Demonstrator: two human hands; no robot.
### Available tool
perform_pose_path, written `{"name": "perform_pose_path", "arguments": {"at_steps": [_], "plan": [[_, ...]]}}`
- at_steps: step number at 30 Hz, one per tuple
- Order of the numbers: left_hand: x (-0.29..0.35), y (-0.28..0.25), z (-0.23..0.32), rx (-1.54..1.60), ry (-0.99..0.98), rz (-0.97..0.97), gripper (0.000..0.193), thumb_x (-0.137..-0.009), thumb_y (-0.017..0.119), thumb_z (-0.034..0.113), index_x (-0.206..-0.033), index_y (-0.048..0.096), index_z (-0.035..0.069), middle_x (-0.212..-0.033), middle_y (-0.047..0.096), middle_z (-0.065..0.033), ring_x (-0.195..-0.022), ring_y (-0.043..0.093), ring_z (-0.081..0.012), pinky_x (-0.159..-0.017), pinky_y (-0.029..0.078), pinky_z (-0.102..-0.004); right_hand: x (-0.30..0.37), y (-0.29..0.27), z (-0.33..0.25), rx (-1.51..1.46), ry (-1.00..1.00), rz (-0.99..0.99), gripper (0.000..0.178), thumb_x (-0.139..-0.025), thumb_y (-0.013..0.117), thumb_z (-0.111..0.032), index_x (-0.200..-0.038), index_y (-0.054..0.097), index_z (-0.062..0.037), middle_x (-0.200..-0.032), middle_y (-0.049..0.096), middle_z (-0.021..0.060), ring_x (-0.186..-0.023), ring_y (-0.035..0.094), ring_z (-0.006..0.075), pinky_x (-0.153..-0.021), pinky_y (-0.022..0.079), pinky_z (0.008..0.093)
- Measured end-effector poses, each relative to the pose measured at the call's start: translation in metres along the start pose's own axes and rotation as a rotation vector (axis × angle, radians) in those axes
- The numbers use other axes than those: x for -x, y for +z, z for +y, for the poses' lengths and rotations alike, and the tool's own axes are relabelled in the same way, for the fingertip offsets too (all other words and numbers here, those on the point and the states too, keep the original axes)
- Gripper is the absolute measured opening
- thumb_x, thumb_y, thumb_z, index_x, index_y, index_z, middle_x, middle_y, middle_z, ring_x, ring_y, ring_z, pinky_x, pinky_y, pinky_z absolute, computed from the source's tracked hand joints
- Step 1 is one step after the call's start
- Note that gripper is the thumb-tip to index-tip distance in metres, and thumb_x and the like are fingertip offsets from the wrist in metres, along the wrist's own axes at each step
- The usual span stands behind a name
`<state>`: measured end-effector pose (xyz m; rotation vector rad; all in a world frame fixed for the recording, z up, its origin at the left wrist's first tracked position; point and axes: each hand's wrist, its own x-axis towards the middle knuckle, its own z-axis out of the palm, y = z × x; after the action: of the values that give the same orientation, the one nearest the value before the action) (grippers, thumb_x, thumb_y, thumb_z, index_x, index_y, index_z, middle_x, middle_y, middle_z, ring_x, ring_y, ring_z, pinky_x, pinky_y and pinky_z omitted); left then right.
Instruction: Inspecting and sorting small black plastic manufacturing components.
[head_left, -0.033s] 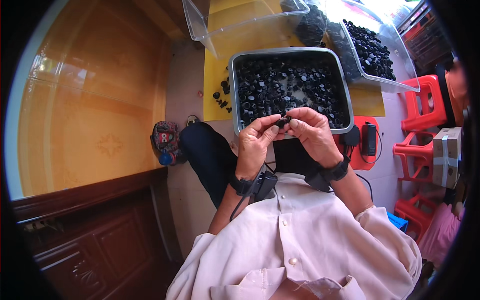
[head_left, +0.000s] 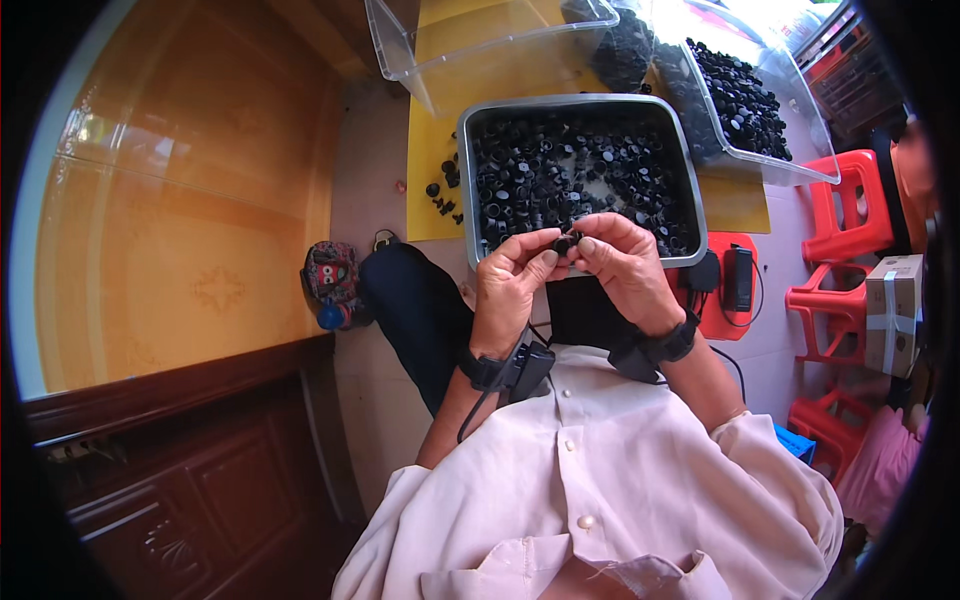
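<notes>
Over the near rim of a grey metal tray (head_left: 463,185), both my hands meet at a small black plastic part (head_left: 565,246). My left hand (head_left: 507,290) pinches it between thumb and forefinger. From the other side, the thumb and fingers of my right hand (head_left: 635,275) close on the same spot. Whether this is one part or two fitted together I cannot tell, as my fingertips cover much of it. Many loose black round caps and fittings (head_left: 540,165) lie spread in the tray.
Clear plastic bins stand behind the tray; the right one (head_left: 815,165) holds a heap of black parts (head_left: 738,100). Several black pieces (head_left: 447,190) lie on the yellow sheet (head_left: 425,120). Red stools (head_left: 850,215) and a taped carton (head_left: 893,315) are at right, a patterned bag (head_left: 333,275) at left.
</notes>
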<state>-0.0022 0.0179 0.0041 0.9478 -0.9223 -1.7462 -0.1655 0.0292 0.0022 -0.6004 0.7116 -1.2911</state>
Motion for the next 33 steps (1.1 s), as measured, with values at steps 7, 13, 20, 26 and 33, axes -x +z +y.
{"name": "perform_pose_path", "arguments": {"at_steps": [7, 13, 20, 26, 33], "plan": [[-0.006, -0.008, -0.005, 0.303, -0.107, -0.021, 0.019, -0.09, 0.055, 0.004, -0.109, 0.056, 0.002, -0.102, 0.064, -0.0087, -0.086, 0.063, -0.012, -0.076, 0.054, -0.0221, 0.002, 0.001, -0.004, -0.002, 0.001, 0.039, 0.017, -0.088, 0.06, -0.008, -0.103, 0.06, 0.0003, -0.087, 0.065, 0.0054, -0.074, 0.062, 0.0099, -0.066, 0.051, 0.0223], [-0.009, -0.01, -0.005, 0.349, -0.146, -0.053, 0.018, -0.09, 0.056, 0.006, -0.108, 0.055, 0.004, -0.106, 0.063, -0.0109, -0.087, 0.062, -0.0112, -0.077, 0.053, -0.0216, 0.005, 0.003, -0.01, 0.271, -0.042, 0.078, 0.016, -0.089, 0.06, -0.01, -0.101, 0.061, 0.0011, -0.08, 0.062, 0.002, -0.067, 0.058, 0.0063, -0.059, 0.049, 0.0206], [-0.012, -0.009, -0.007, 0.413, -0.16, -0.057, 0.018, -0.09, 0.055, 0.005, -0.108, 0.055, 0.003, -0.105, 0.063, -0.0115, -0.091, 0.063, -0.0143, -0.079, 0.054, -0.0237, 0.002, 0.005, -0.008, 0.552, -0.09, 0.149, 0.016, -0.088, 0.061, -0.01, -0.099, 0.062, 0.0011, -0.078, 0.064, 0.0023, -0.064, 0.058, 0.005, -0.056, 0.049, 0.0188], [-0.013, -0.008, -0.007, 0.379, -0.16, -0.057, 0.017, -0.09, 0.055, 0.004, -0.107, 0.055, 0.003, -0.104, 0.063, -0.0116, -0.091, 0.064, -0.0158, -0.079, 0.054, -0.0245, -0.001, 0.006, -0.009, 0.59, -0.091, 0.164, 0.014, -0.087, 0.062, -0.01, -0.096, 0.062, 0.001, -0.078, 0.064, 0.0029, -0.064, 0.059, 0.0048, -0.056, 0.049, 0.0183], [-0.011, -0.008, -0.003, 0.313, -0.161, -0.032, 0.016, -0.09, 0.056, 0.002, -0.105, 0.054, 0.002, -0.103, 0.063, -0.0104, -0.091, 0.064, -0.0155, -0.078, 0.054, -0.0236, -0.001, 0.01, -0.011, 0.61, -0.062, 0.134, 0.011, -0.086, 0.062, -0.009, -0.093, 0.062, 0.0004, -0.075, 0.064, 0.0014, -0.063, 0.057, 0.0039, -0.055, 0.048, 0.0182]]}}
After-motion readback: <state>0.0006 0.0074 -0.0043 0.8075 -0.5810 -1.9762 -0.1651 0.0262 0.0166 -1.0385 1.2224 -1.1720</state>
